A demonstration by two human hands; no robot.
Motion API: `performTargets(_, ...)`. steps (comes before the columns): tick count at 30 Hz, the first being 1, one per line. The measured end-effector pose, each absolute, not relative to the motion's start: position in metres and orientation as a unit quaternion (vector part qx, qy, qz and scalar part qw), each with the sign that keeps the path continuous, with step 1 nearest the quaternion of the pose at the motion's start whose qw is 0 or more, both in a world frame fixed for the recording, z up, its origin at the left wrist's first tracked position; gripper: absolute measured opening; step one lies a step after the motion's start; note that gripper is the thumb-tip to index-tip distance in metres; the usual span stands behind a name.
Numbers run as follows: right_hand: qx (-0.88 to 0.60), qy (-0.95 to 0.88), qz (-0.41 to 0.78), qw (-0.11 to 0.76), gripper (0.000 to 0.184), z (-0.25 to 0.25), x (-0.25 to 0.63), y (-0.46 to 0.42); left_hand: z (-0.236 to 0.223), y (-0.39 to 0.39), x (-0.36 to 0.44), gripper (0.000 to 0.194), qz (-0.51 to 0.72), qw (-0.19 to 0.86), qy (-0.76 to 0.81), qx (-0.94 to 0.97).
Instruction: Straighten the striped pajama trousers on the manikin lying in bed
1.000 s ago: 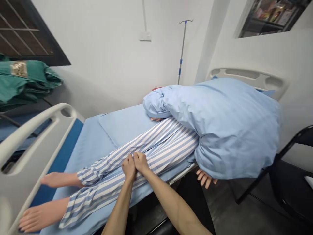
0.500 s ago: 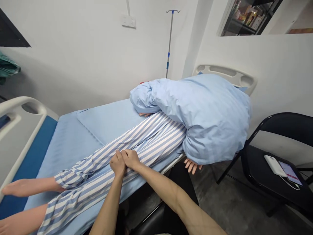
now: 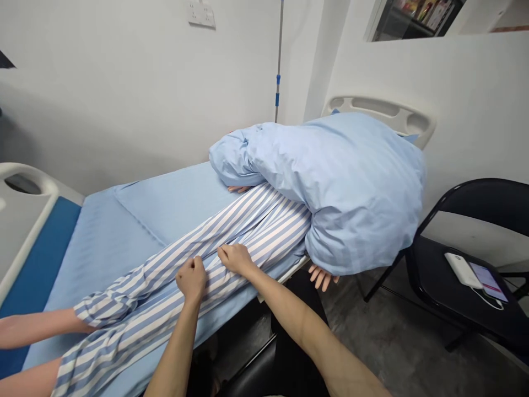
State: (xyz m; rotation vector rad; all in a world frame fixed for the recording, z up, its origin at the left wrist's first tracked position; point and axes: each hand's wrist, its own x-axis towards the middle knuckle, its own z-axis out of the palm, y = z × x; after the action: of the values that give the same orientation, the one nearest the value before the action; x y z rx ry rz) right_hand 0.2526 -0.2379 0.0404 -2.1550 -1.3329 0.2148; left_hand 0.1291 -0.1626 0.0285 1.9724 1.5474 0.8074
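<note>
My left hand (image 3: 192, 277) is closed in a fist over the near leg of blue-and-white striped trousers (image 3: 273, 237). My right hand (image 3: 235, 258), also a fist, is a little farther up the same leg, with a gap between the two. Nothing shows in either; whether they touch the cloth I cannot tell. The trousers are on a manikin lying on the bed, its bare lower leg (image 3: 41, 326) at the left. A light blue quilt (image 3: 351, 182) covers its upper body and head. One manikin hand (image 3: 323, 277) pokes out below the quilt at the bed's near edge.
The bed (image 3: 165, 193) has a blue sheet, a footboard (image 3: 28, 220) at left and a headboard (image 3: 380, 107) at right. Behind it stands an IV pole (image 3: 278, 66) by the wall. At right, a black folding chair (image 3: 438, 286) holds a white power bank (image 3: 463, 269) and a phone (image 3: 490, 282).
My fists, side by side and touching before, have come apart: the left moved left and down, the right moved right and slightly up. The view has tilted a little downward.
</note>
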Motion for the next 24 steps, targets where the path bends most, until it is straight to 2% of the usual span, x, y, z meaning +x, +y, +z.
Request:
performTargets(9,-0.801,-0.453,0.097,0.379,0.042,0.033,0.258,-0.237,0.031,-0.162,0.143,0.036,0.235,0.286,0.545,0.752)
performTargets(13,-0.781,-0.432,0.115,0.437,0.045,0.029,0.263,-0.239,0.046,-0.168,0.163,0.033,0.262,0.418,0.522,0.696)
performTargets(17,-0.754,-0.405,0.120,0.504,0.047,0.025,0.266,-0.237,0.074,-0.169,0.189,0.031,0.346,0.548,0.465,0.604)
performTargets(20,-0.743,-0.374,0.129,0.540,0.046,0.024,0.268,-0.234,0.079,-0.174,0.203,0.030,0.381,0.539,0.460,0.594)
performTargets(24,-0.725,-0.352,0.137,0.576,0.043,0.023,0.267,-0.234,0.050,-0.197,0.209,0.033,0.372,0.451,0.484,0.652)
